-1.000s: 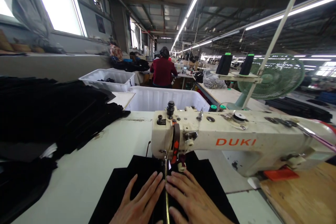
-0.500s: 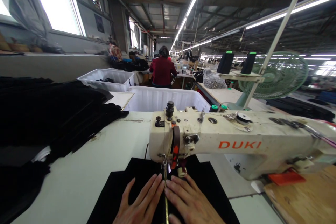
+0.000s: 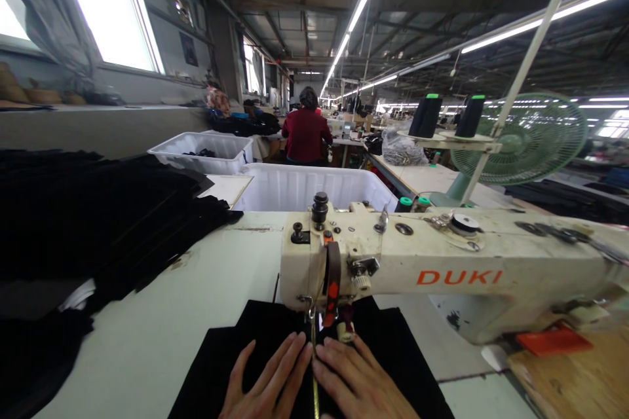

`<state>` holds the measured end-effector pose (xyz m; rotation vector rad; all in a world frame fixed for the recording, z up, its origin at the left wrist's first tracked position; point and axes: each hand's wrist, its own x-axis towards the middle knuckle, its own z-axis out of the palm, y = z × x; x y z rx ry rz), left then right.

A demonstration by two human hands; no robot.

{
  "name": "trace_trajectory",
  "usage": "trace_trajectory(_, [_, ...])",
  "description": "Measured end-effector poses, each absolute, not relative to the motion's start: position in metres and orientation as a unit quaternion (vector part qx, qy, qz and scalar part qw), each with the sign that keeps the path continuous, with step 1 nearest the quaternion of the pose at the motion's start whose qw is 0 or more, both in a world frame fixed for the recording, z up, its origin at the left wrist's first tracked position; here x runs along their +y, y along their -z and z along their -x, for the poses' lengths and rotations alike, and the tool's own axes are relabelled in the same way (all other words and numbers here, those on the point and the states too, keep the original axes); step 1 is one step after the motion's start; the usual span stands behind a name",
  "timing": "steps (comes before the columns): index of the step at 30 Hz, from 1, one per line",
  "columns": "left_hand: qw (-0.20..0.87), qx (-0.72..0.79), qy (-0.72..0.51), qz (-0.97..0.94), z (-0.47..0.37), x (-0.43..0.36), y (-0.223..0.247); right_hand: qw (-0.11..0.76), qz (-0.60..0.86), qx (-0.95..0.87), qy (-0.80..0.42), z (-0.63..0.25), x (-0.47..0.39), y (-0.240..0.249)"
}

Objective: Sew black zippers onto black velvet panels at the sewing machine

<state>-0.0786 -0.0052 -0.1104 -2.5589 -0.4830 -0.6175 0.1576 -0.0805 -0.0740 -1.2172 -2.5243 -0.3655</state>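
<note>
Black fabric [image 3: 221, 360] lies flat under the needle area of a cream sewing machine [image 3: 393, 255] marked DUKI. Down its middle runs a narrow gold strip [image 3: 316, 399] that looks like zipper teeth, leading up to the presser foot [image 3: 313, 311]. My left hand [image 3: 270, 380] rests flat on the fabric just left of the strip, thumb spread out. On the right side my right hand [image 3: 358, 380] lies flat too, fingertips close to the strip and below the foot. Both hands press on the cloth without grasping it. Their wrists are cut off by the lower edge.
Stacked black fabric pieces [image 3: 122, 222] cover the table's left side. Behind the machine stands a large white bin [image 3: 314, 183], with a smaller white bin [image 3: 201, 147] beyond. Thread cones [image 3: 425, 116] and a green fan [image 3: 521, 137] are at right. A co-worker [image 3: 307, 131] sits ahead, back turned.
The view has shifted slightly, so the machine appears a little lower and further right. Both hands keep their flat pose beside the gold strip.
</note>
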Motion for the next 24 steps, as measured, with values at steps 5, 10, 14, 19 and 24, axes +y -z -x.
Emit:
trace_trajectory(5, [0.242, -0.171, 0.222, 0.929, 0.077, -0.008, 0.104, 0.166, 0.423, -0.88, 0.137, -0.157, -0.081, 0.079])
trace_trajectory(10, [0.216, -0.171, 0.231, 0.933, 0.079, -0.006, 0.108, 0.175, 0.432, -0.873, 0.144, -0.158, -0.081, 0.084])
trace_trajectory(14, [0.215, -0.17, 0.232, 0.933, 0.08, -0.003, 0.108, 0.161, 0.424, -0.879, 0.15, -0.159, -0.08, 0.082])
trace_trajectory(19, [0.187, -0.191, 0.192, 0.944, 0.075, 0.0, 0.096, 0.161, 0.47, -0.861, 0.105, -0.155, -0.074, 0.074])
trace_trajectory(24, [0.171, -0.198, 0.198, 0.944, 0.071, 0.001, 0.093, 0.145, 0.489, -0.858, 0.057, -0.153, -0.072, 0.066])
